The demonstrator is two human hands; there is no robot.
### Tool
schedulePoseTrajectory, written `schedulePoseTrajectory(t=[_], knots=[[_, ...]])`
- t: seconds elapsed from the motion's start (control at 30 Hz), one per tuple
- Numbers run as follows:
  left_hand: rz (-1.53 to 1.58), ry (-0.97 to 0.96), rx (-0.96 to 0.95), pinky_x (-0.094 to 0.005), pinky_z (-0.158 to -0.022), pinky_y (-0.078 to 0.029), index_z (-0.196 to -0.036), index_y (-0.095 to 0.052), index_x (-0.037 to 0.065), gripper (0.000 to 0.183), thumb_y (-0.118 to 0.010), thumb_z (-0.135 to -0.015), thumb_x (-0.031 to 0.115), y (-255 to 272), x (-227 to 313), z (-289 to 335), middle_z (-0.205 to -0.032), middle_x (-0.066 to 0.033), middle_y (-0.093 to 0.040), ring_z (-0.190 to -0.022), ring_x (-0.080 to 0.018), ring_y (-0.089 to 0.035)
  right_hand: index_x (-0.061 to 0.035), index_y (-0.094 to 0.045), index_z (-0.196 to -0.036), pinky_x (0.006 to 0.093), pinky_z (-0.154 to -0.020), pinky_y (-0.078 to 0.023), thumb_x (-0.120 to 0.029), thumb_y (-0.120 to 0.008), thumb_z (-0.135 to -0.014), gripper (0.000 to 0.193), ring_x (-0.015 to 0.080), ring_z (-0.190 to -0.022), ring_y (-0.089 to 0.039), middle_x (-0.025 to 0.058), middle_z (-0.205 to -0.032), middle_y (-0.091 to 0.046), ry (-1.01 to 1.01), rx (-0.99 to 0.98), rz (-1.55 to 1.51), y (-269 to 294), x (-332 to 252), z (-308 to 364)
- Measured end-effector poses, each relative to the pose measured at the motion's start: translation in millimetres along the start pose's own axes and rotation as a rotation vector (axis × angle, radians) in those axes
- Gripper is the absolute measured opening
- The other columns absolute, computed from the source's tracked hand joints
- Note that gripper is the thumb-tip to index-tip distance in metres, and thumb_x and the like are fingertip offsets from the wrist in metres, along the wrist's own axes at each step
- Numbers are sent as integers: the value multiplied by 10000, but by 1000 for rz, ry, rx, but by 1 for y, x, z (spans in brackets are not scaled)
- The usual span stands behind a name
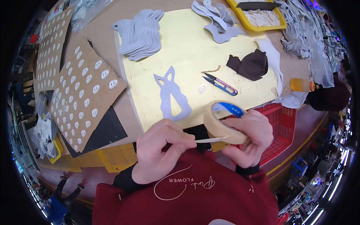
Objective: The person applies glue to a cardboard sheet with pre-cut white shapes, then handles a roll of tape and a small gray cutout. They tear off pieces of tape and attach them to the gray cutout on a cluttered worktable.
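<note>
A roll of cream masking tape [214, 125] is gripped in my right hand [255, 135], fingers around its ring. My left hand [159, 148] pinches the tape's loose end, and a short strip stretches between both hands just off the table's near edge. Beyond them lies a grey-blue cut piece [180, 99] with wavy edges and openings. Pink-and-blue thread snips [221, 84] rest to its right, beside a small white oval piece [202, 88] and a short brown cord [212, 70].
Stacked grey-blue pieces [140, 35] and loose ones [217, 22] lie farther back. A yellow tray [258, 27] holds white bits. Brown cardboard [84, 93] with white ovals is at left, dark cloth [251, 64] and an orange-capped bottle [302, 85] at right, a red crate [279, 129] below.
</note>
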State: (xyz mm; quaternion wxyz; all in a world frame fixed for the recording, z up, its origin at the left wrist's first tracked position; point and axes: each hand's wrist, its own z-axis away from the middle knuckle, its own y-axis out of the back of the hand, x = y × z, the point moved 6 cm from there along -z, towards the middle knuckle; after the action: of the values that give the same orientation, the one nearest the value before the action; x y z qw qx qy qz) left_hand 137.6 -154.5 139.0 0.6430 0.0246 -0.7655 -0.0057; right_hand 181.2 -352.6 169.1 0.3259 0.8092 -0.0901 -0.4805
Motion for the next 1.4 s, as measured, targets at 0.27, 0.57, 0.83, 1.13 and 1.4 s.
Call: schedulePoseTrajectory(t=[0.27, 0.57, 0.83, 1.13, 1.4], knots=[[47, 160, -227, -282, -656, -442, -836, -609, 41, 156, -721, -804, -63, -6, -5, 5, -820, -79, -642, -709, -167, -555, -49, -724, -788, 298, -453, -323, -200, -842, -654, 234, 168, -421, -482, 14, -510, -516, 94, -149, -16, 7, -10, 0], [15, -253, -237, -319, -631, -554, -876, -647, 28, 199, -799, -751, 7, -17, 32, -30, -808, -91, -676, -747, -249, -690, -8, -746, -917, 313, -526, -451, -211, -806, -746, 272, 202, -539, -602, 54, -626, -635, 42, -174, -268, 14, 13, 16], [-484, -320, -636, -220, -517, -522, -938, -665, 28, 180, -675, -763, 74, -15, 41, -13, -930, -55, -638, -700, -149, -673, 6, -677, -1029, 354, -788, -499, -58, -755, -775, 273, 278, -932, -623, 119, -999, -639, -196, 139, 275, -15, 76, 12], [-574, -447, -448, -240, -499, -533, -854, -713, 28, 167, -781, -702, 43, 20, 91, -18, -756, -98, -701, -659, -179, -700, 36, -615, -958, 354, -701, -488, -36, -607, -921, 81, 302, -787, -607, 151, -907, -592, -316, 57, 143, -23, 104, -6], [-674, -500, -471, -280, -576, -499, -997, -705, 12, 275, -765, -734, -41, 29, 110, -79, -796, -77, -672, -680, -190, -653, 9, -672, -1027, 208, -599, -401, -97, -665, -924, 148, 45, -668, -501, -10, -732, -604, -511, 147, -156, 27, 80, -36]])
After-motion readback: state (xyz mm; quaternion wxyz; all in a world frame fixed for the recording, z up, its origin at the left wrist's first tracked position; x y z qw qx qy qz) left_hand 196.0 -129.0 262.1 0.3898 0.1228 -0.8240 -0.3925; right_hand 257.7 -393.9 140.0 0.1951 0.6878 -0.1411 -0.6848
